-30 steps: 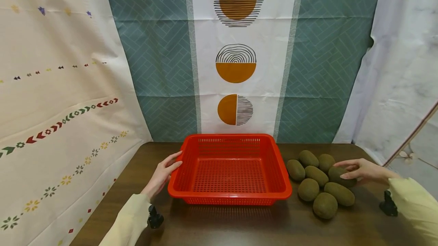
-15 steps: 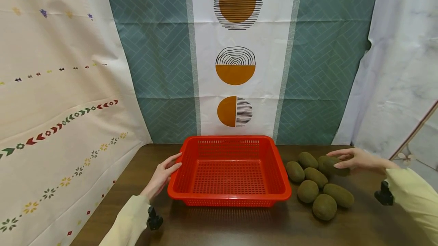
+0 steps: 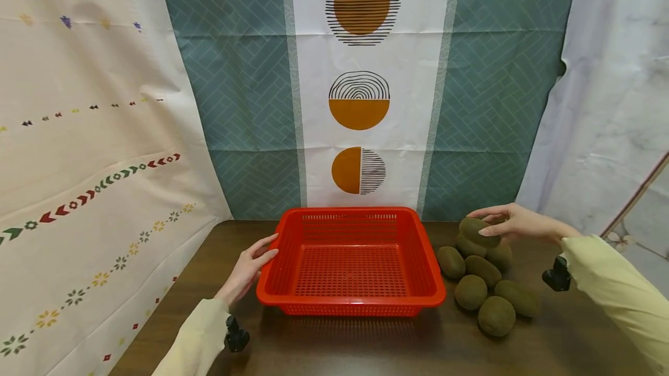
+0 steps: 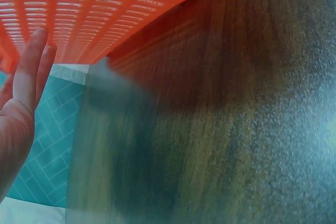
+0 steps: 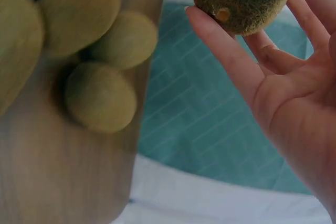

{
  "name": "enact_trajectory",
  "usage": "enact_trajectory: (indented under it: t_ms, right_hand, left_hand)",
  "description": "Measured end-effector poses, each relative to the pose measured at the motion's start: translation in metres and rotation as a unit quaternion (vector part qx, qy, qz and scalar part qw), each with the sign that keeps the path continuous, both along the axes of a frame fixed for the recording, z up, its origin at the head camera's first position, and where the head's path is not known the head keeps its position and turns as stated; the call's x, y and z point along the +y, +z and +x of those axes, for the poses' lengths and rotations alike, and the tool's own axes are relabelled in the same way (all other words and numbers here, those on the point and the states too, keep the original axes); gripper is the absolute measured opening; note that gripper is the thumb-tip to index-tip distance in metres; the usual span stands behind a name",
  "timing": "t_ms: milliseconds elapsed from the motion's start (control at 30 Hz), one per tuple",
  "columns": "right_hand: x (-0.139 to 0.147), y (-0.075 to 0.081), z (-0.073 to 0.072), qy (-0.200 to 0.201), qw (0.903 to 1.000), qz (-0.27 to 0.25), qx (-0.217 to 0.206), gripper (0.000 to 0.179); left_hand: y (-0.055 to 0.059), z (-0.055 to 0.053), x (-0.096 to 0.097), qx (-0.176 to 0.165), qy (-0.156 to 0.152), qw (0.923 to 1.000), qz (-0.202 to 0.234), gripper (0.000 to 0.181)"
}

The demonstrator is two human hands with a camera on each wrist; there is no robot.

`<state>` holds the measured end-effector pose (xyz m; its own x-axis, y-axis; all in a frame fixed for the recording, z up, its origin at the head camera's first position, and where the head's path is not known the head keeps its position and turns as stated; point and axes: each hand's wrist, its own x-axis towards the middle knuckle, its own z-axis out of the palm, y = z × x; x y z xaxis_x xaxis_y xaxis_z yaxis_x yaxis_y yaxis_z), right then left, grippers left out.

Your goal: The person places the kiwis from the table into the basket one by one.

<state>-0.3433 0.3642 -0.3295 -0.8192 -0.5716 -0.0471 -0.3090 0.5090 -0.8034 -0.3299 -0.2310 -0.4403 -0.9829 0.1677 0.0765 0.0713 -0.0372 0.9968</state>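
A red plastic basket [image 3: 349, 306] with slotted walls stands on the table. My left hand [image 3: 244, 268] holds its left rim, thumb and forefinger at the top edge. In the left wrist view other fingers [image 4: 26, 72] lie against the basket's outer wall. My right hand [image 3: 522, 222] grips a brown, fuzzy kiwi [image 3: 474, 229] between thumb and fingers, raised over the back of a group of kiwis. The right wrist view shows the stem end of this held kiwi [image 5: 239, 1]. Nearest beneath it, another kiwi [image 3: 467, 247] is partly hidden.
Several loose kiwis lie right of the basket, among them a round one [image 3: 496, 316] at the front and a long one [image 3: 517, 297]. The dark wooden table [image 3: 334, 347] ends at a green and white curtain [image 3: 251, 103] behind. Pale cloths hang at both sides.
My right hand has lifted a kiwi from the right side of the group and moved it up and to the left. The left hand and the basket have stayed in place.
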Motion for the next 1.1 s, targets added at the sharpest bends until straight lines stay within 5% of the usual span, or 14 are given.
enact_trajectory:
  t_ms: [567, 1100]
  right_hand:
    - [-0.107, 0.025, -0.022, 0.068, 0.9969, -0.014, -0.037, 0.048]
    - [-0.198, 0.005, -0.036, 0.131, 0.9874, -0.037, -0.080, 0.045]
  left_hand:
    - [-0.002, 0.003, -0.003, 0.007, 0.008, 0.9999, 0.001, 0.046]
    - [0.003, 0.003, -0.001, 0.007, -0.004, 1.0000, 0.003, 0.049]
